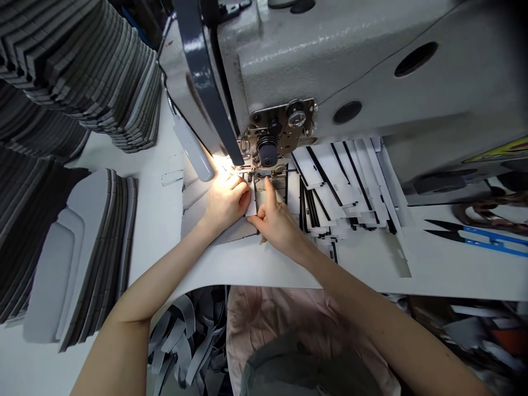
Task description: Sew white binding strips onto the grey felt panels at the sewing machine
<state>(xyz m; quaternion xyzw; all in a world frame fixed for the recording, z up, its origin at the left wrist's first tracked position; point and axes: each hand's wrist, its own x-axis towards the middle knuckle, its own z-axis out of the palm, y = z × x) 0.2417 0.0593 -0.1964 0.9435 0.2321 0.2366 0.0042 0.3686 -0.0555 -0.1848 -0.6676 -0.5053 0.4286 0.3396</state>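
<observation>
My left hand (227,202) lies curled on a grey quilted fabric panel (196,206), its fingers closed close to the lit needle area of a sewing machine (268,148). A small white piece with a dark edge (251,204) sits on the panel between my hands, beneath the presser foot area. My right hand (277,221) has its thumb at the lower end of this piece, and its index finger stretches toward the metal needle plate (266,184). Its other fingers are folded and partly hidden. The needle tip is lost in glare.
Several white pieces with black strips (342,181) lie fanned right of the needle. Blue-handled thread snips (482,236) rest farther right. Tall stacks of grey panels (91,71) and curved grey pieces (78,258) stand left. Grey strips (185,335) hang below the table edge.
</observation>
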